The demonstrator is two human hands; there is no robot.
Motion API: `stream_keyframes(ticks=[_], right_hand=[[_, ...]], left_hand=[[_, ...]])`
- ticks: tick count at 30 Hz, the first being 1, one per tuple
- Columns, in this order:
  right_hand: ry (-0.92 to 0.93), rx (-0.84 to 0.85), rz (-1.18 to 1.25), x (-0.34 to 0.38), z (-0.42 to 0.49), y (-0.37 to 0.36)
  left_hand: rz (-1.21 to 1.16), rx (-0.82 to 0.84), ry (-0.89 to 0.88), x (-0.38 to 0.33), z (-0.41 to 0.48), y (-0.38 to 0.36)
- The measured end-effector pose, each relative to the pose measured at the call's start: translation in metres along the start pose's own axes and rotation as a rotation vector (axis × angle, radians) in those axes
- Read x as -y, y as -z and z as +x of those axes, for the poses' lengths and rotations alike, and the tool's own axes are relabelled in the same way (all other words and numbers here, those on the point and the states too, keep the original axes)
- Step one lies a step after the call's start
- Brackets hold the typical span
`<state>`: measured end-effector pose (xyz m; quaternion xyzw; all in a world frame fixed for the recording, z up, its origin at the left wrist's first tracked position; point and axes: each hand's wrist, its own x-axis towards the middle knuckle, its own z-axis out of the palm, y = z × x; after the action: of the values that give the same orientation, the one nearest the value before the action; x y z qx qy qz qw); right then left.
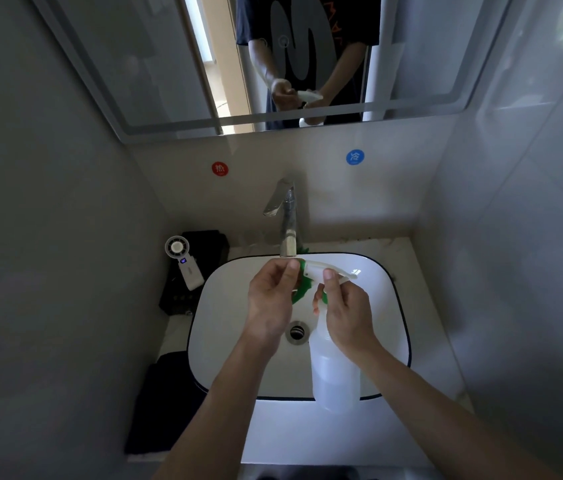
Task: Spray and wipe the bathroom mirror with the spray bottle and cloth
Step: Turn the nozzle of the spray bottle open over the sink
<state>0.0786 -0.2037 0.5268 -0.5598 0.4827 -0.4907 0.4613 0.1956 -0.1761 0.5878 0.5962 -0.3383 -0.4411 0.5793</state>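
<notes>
I hold a translucent white spray bottle point(333, 372) with a white and green trigger head over the sink. My right hand point(346, 313) grips its neck, thumb up on the head. At the front of the head, my left hand point(269, 303) pinches the green nozzle point(302, 266). The mirror point(155, 64) hangs on the wall above and reflects my torso and both hands. A dark cloth point(159, 407) lies on the counter at the sink's left front corner.
A white basin point(224, 306) with a dark rim and a chrome tap point(287, 223) sits below my hands. A small white handheld fan point(185, 261) lies on a black object at the left. Grey walls close in on both sides.
</notes>
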Motion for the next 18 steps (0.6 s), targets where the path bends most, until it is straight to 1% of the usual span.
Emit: stream_keyframes(ticks=[10, 18], right_hand=[[0.007, -0.004, -0.016, 0.003, -0.002, 0.004], [-0.025, -0.039, -0.091, 0.009, -0.009, 0.009]], left_hand=[[0.098, -0.017, -0.001, -0.003, 0.001, -0.007], [0.075, -0.035, 0.07, -0.004, 0.005, -0.013]])
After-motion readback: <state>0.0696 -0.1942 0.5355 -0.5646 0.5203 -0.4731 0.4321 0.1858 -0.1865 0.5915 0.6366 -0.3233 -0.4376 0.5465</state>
